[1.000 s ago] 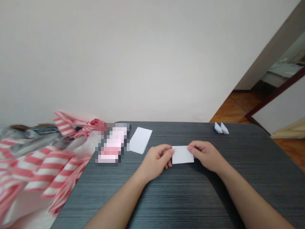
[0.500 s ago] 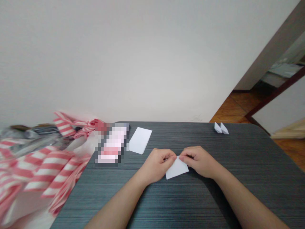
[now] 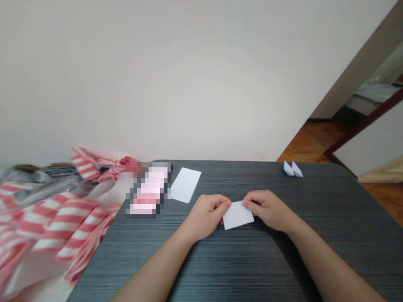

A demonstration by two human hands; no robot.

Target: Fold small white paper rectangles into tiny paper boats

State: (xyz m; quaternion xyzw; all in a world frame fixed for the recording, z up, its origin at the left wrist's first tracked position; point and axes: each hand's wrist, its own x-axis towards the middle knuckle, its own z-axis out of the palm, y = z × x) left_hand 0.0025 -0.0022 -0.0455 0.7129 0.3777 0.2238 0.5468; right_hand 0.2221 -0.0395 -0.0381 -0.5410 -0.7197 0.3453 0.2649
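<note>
A small white piece of paper point(image 3: 238, 216), seemingly folded, is held between my two hands over the dark table. My left hand point(image 3: 209, 214) pinches its upper left corner between thumb and fingers. At the upper right corner, my right hand point(image 3: 267, 209) grips it the same way. The fingers behind the paper are partly hidden. To the left of my left hand lies a stack of white paper point(image 3: 186, 185).
Two small folded white paper pieces point(image 3: 292, 169) stand at the table's back right. A blurred-out flat object point(image 3: 149, 188) lies at the left edge of the dark table point(image 3: 233, 268). Red-and-white striped cloth point(image 3: 63, 222) is heaped left of it. A wall rises behind.
My hands have moved slightly apart along the paper's top edge, and more of it shows between them. The paper has shifted a little to the right and away from me.
</note>
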